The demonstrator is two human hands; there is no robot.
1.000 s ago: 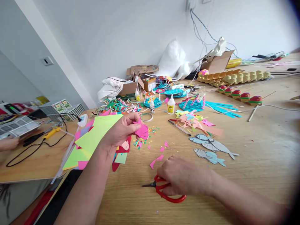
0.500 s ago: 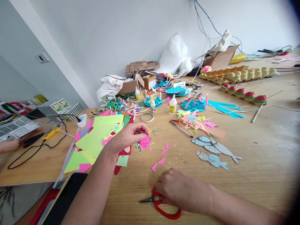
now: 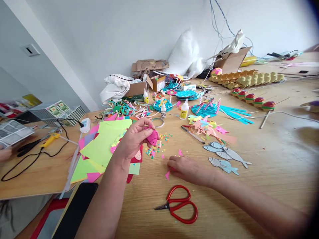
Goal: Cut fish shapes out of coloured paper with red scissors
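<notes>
My left hand (image 3: 139, 137) pinches a small pink paper fish (image 3: 152, 137) between thumb and fingers, above the table. Drawn lines mark the fish. Palm down, my right hand (image 3: 190, 168) rests low over the wood with its fingers stretched to the left. A pink paper scrap (image 3: 167, 175) lies partly under those fingers; whether they grip it is hidden. Nearer to me, red-handled scissors (image 3: 183, 204) lie on the table, apart from both hands. Tiny coloured paper bits (image 3: 150, 152) are scattered below the fish.
Coloured paper sheets (image 3: 104, 146) are piled at left. Grey paper fish (image 3: 231, 154), paper strips (image 3: 211, 127) and a pen (image 3: 193, 134) lie at right. Glue bottles (image 3: 184, 110) stand farther back. A black phone-like slab (image 3: 77, 209) is at front left. A co-worker's hand (image 3: 5, 152) shows far left.
My right hand has let go of the scissors and moved up and away to the pink scraps. The left hand has risen slightly with the pink fish, which is now tilted differently.
</notes>
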